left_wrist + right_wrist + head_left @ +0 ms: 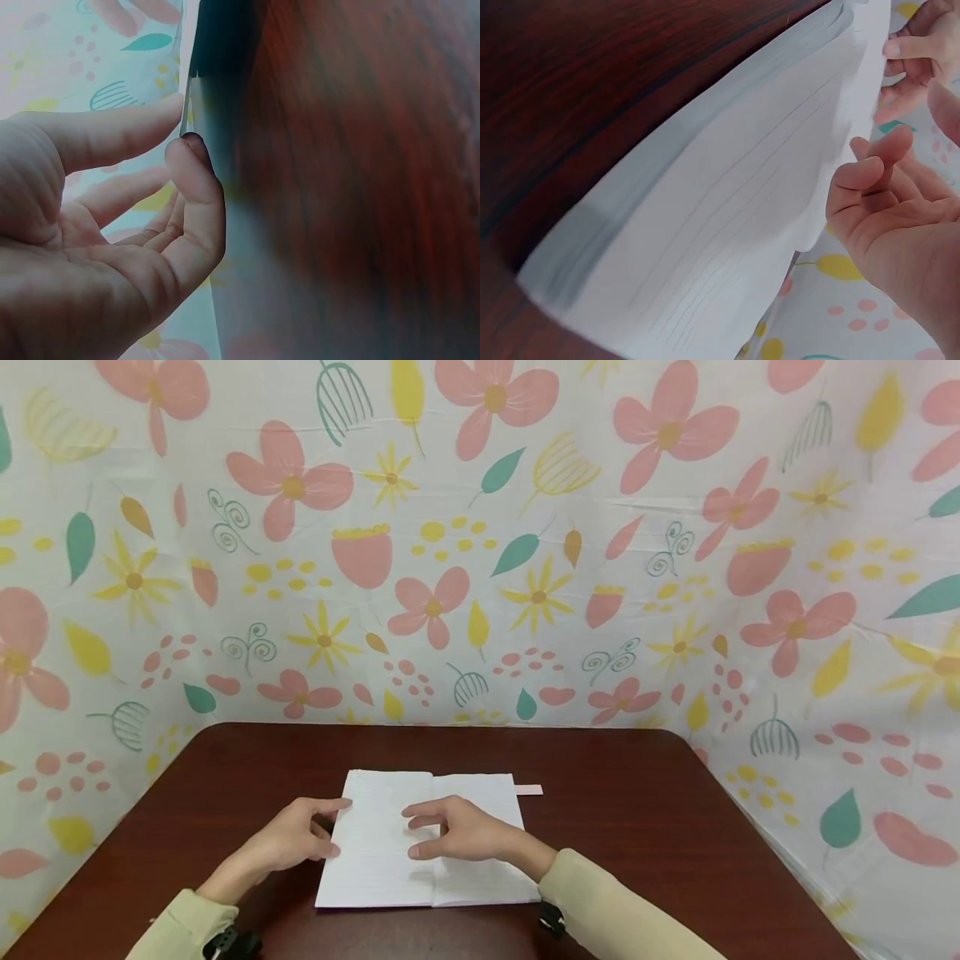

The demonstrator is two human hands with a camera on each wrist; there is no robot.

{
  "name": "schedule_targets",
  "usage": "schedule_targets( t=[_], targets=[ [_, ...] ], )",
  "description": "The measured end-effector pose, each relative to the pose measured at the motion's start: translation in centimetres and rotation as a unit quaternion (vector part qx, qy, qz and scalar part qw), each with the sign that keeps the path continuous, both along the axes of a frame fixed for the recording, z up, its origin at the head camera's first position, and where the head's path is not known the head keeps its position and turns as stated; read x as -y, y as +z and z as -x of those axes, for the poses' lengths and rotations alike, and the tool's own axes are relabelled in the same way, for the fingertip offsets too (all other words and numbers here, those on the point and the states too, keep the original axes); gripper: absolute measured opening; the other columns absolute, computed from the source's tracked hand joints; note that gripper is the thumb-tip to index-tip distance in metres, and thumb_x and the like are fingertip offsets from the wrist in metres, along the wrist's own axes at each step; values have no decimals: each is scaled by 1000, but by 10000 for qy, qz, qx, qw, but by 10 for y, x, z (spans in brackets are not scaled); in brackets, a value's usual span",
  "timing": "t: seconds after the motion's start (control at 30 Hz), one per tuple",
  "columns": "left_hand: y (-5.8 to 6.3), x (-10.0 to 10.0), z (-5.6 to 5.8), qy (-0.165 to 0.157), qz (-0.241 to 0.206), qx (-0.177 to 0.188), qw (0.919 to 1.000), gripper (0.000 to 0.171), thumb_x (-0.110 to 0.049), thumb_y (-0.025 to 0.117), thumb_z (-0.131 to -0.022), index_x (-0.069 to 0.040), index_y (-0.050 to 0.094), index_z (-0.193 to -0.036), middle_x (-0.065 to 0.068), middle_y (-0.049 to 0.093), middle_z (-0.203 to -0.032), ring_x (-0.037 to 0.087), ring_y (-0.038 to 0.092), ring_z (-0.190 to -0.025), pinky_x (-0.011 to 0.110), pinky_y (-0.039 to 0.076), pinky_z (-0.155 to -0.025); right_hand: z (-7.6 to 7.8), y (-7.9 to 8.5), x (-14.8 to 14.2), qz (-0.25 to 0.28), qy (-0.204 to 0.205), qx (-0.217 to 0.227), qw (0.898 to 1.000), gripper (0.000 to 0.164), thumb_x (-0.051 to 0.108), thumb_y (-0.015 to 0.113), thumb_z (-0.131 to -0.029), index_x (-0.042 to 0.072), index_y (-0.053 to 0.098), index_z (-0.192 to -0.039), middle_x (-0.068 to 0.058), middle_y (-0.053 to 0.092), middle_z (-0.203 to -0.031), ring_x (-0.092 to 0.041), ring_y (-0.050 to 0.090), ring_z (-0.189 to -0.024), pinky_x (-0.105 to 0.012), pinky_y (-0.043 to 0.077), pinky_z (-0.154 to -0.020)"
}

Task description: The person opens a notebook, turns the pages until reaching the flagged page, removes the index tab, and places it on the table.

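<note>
The notebook (382, 843) lay open and flat on the table (637, 827), toward the person's side and a little left of the table's middle. Its white pages bore faint ruled lines, printed from side to side; the right wrist view showed several of them sharply, along with the layered edges of the leaves. Anything finer on the paper was too small to read. A pale strip (529, 790) stuck out past the right edge, near the far corner.

The left hand (288, 835) pinched the notebook's left edge, a fingertip to either side of it, as the left wrist view showed. The right hand (468, 831) held nothing; it hung over the pages near the fold, its fingers loosely bent and spread, the thumb apart from them.

The table was dark reddish brown, with streaked grain and rounded far corners, and had a soft sheen near the person. Behind it and along both sides hung a white cloth (450, 581), lightly creased, printed with pink flowers, yellow blooms, teal leaves, spirals and clusters of dots. The person wore pale sleeves (615, 902), and a small black device (231, 943) sat at the left wrist, with another black piece (552, 920) at the right.
</note>
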State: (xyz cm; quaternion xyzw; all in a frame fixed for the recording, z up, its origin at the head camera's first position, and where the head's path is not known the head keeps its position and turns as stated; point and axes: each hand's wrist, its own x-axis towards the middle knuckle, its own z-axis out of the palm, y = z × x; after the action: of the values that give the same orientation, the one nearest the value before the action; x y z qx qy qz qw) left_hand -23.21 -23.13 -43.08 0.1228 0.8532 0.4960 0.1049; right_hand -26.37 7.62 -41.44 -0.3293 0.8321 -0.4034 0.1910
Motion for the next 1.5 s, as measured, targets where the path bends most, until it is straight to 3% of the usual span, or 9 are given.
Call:
schedule_targets(
  t=[0.1,0.2,0.47,0.77,0.97,1.07,1.3,1.5],
  targets=[
    [2,-1,1,57,47,40,10000,70,10,81,-81,10,55,-146,21,54,-118,23,62,-74,34,49,-62,-1,2,-9,22,-10,-42,10000,58,25,81,-94,7,63,-146,-5,72,-130,-15,63,-88,-26,48,-72],
    [2,-1,2,48,64,47,10000,69,9,81,-82,11,54,-146,20,54,-118,23,64,-75,34,49,-62,-2,3,-20,47,9,-156,9999,59,25,80,-95,6,62,-147,-6,72,-131,-14,63,-89,-26,49,-73],
    [2,0,-2,-1,74,150,9999,69,10,80,-82,12,54,-146,20,54,-117,24,64,-75,34,48,-63,-6,6,-58,-10,-78,-570,9983,58,22,80,-95,4,62,-146,-13,72,-129,-8,50,-58,-25,46,-62],
    [3,-1,0,101,210,152,9996,68,9,81,-81,9,57,-145,20,54,-117,23,59,-70,34,46,-61,-9,8,-106,-316,-494,-1021,9930,58,22,85,-91,3,65,-143,-11,72,-120,-16,51,-59,-28,45,-59],
    [4,-2,-1,69,211,201,9996,68,9,80,-82,10,56,-145,22,54,-119,23,62,-72,36,48,-63,-6,3,-132,-508,-697,-1233,9886,64,23,89,-85,2,65,-141,-11,67,-116,-13,45,-57,-27,42,-58],
    [3,-3,-1,113,237,201,9995,68,9,80,-81,9,57,-145,21,55,-118,23,62,-72,36,49,-63,-4,1,-142,-574,-719,-1308,9871,69,24,91,-83,1,64,-142,-12,65,-116,-16,47,-62,-29,43,-61],
    [2,-5,1,216,256,204,9992,67,11,80,-80,8,59,-144,19,56,-116,23,62,-72,35,50,-62,-1,-4,-154,-848,-751,-1172,9866,78,30,93,-81,4,61,-147,-15,58,-125,-29,55,-99,-39,49,-82],
    [1,-4,0,162,239,188,9994,68,11,80,-80,9,58,-144,20,55,-117,24,63,-73,35,51,-63,1,-3,-153,-877,-684,-1103,9876,84,32,94,-79,3,58,-150,-17,52,-123,-34,53,-106,-45,47,-84]
  ],
)
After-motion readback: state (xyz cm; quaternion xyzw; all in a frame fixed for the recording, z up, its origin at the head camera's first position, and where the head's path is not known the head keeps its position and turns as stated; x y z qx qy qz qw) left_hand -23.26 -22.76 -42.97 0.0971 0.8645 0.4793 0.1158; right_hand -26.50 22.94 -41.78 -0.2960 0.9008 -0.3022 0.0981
